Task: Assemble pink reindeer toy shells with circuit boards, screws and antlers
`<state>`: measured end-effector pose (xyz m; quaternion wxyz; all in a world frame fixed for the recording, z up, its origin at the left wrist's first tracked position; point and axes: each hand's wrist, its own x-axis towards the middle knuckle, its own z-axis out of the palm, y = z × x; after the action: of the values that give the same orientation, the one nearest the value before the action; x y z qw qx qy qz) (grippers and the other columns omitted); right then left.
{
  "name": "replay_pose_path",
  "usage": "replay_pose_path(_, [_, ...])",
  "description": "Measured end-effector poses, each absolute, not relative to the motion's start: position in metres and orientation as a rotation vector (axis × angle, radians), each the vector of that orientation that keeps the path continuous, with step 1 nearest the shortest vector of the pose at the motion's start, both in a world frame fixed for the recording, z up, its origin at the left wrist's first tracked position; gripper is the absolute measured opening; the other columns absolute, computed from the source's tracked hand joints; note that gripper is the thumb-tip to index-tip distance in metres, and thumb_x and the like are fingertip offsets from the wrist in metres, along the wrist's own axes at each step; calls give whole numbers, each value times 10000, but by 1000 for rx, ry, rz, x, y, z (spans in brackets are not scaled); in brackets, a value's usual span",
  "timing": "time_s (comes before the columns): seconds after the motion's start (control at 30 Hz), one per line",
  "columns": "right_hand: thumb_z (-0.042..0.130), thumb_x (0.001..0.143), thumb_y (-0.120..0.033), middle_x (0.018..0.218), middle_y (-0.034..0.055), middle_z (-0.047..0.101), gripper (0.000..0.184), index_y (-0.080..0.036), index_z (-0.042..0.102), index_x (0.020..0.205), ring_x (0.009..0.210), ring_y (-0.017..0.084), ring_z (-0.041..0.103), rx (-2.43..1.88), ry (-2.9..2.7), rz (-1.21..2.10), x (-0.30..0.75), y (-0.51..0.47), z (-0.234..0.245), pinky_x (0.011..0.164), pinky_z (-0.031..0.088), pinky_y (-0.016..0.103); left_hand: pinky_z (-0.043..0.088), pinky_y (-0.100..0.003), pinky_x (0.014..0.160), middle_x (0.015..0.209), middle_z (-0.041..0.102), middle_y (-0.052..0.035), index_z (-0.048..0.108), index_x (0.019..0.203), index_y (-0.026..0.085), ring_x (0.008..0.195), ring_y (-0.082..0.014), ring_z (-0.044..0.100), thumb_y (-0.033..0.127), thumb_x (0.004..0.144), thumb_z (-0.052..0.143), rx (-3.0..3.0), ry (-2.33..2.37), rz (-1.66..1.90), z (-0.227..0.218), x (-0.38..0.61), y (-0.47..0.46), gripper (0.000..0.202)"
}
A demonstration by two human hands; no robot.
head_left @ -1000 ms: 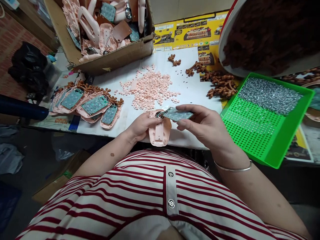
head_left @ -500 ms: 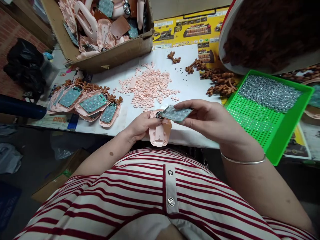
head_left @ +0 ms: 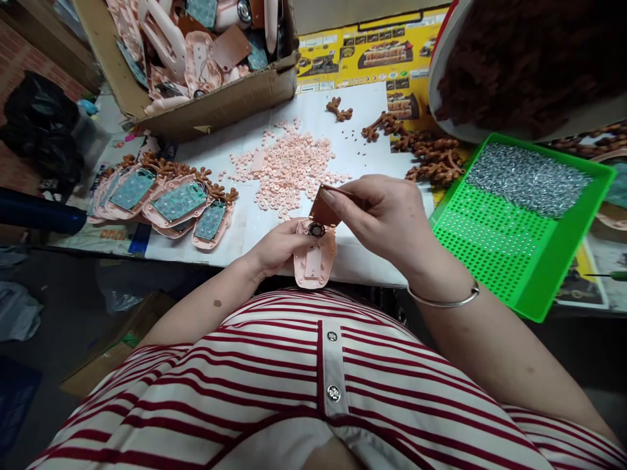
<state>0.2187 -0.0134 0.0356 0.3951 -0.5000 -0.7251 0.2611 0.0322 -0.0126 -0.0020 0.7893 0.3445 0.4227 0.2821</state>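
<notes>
My left hand [head_left: 281, 248] grips the left side of a pink plastic shell [head_left: 314, 267], its open inner side facing up near the table's front edge. A round dark speaker [head_left: 316, 229] sits at the shell's upper end, by my left thumb. My right hand [head_left: 379, 205] pinches a circuit board [head_left: 325, 207] tilted up just above the speaker, its brown side towards me. Beyond my hands lies a heap of small pink plastic parts [head_left: 289, 166]. Whether wires join the board to the speaker is hard to make out.
Several pink shells with circuit boards [head_left: 176, 199] and brown antler-shaped pieces lie at left. A cardboard box [head_left: 220, 108] of pink parts stands behind. At right are a green tray [head_left: 509, 261] of small metal screws [head_left: 531, 179], loose brown antlers [head_left: 435, 160] and a white-walled container [head_left: 435, 98].
My right hand has turned the circuit board from nearly flat, green side up, to upright with its brown side showing, uncovering the speaker. My left hand keeps hold of the shell.
</notes>
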Motion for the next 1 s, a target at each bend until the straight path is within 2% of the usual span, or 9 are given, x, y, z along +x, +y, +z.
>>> replay_pose_path(0.07, [594,965,-437,729,26,725,295,-202,746,1061,694,171,655,-1321,-1751,594,215,-9,33,673,488,304,490,-263,686,769,730,-26,722,824,121,692,-150,654,256,588,897,758,926,612,-2,32,-12,323])
replay_pose_path(0.17, [610,941,-322,673,-23,686,309,-219,667,1227,624,156,631,-1318,-1644,647,211,-2,28,677,507,319,498,-281,694,789,741,-38,733,863,123,704,-173,671,252,603,856,773,907,584,-4,31,-11,315])
replay_pose_path(0.3, [668,908,-329,640,-36,658,239,-210,664,1116,608,144,627,-1263,-1579,934,217,5,26,628,513,308,505,-296,708,801,741,-53,732,910,123,729,-194,688,272,653,824,807,888,544,-6,28,-10,311])
replay_pose_path(0.47, [909,680,-381,726,-10,680,540,-200,627,1103,682,166,671,-1137,-1485,1356,239,6,34,629,546,308,527,-317,774,880,750,-66,729,960,119,798,-198,696,221,672,788,819,868,554,-7,26,-10,311])
replay_pose_path(0.53, [929,653,-381,774,9,697,536,-200,639,1066,733,181,689,-1116,-1474,1399,245,5,36,676,564,327,543,-343,798,906,757,-80,732,983,109,836,-221,709,190,648,769,781,851,545,-7,26,-10,346])
replay_pose_path(0.6, [899,702,-384,759,10,679,407,-200,671,986,714,175,666,-1165,-1518,1313,247,4,36,673,552,336,546,-340,775,887,760,-80,737,975,103,814,-221,708,176,623,764,755,864,547,-7,26,-10,360])
replay_pose_path(0.7, [846,772,-344,727,8,626,200,-207,720,845,701,167,613,-1274,-1660,940,245,3,32,665,517,343,531,-306,725,830,754,-58,744,927,110,743,-190,688,183,607,793,740,900,575,-7,26,-9,332])
replay_pose_path(0.8, [825,791,-332,803,36,647,141,-221,739,789,789,195,619,-1303,-1769,600,241,4,28,704,518,360,530,-311,753,869,768,-71,753,940,114,770,-201,701,223,616,828,746,908,576,-8,25,-9,350])
replay_pose_path(1.0, [752,858,-371,801,48,734,175,-208,735,796,717,179,631,-1305,-1771,727,235,2,26,682,524,350,518,-317,749,870,770,-84,760,934,116,763,-215,703,257,636,835,761,883,544,-7,24,-8,338])
